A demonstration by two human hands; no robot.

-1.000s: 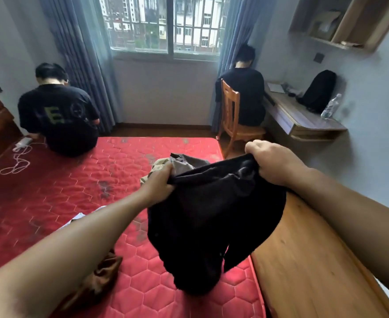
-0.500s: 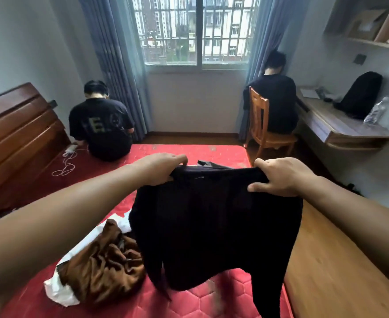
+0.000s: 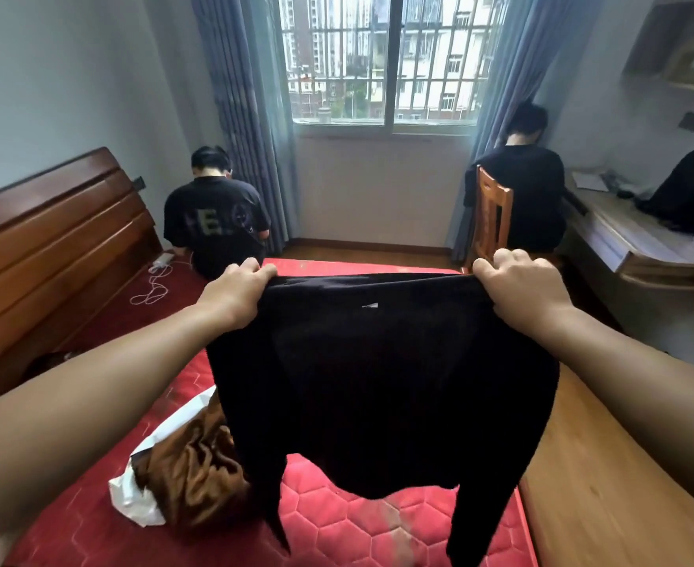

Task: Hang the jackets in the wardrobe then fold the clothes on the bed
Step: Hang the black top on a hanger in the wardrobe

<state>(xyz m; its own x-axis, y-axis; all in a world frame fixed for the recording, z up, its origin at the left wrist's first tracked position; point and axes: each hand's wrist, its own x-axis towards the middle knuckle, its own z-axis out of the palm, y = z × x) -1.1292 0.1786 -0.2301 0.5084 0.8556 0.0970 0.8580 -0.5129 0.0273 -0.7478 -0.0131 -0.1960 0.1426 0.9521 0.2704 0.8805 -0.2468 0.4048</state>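
Compared with a moment earlier, the hands are holding the black long-sleeved top (image 3: 378, 382) wider apart, so its upper edge is now stretching taut and nearly straight across the middle of the frame. The left hand (image 3: 236, 294) is pinching the top's upper left corner with curled fingers, and the right hand (image 3: 521, 288) is gripping the upper right corner the same way. The top is hanging flat and spread in the air above the red mattress (image 3: 91, 525). A small white tag (image 3: 369, 306) is showing just under its upper edge. Its two sleeves are dangling at the lower left and lower right, and its hem is sagging in a curve between them. At the lower left, a crumpled brown garment (image 3: 194, 476) is lying on a white garment (image 3: 132, 501), partly behind the left sleeve.
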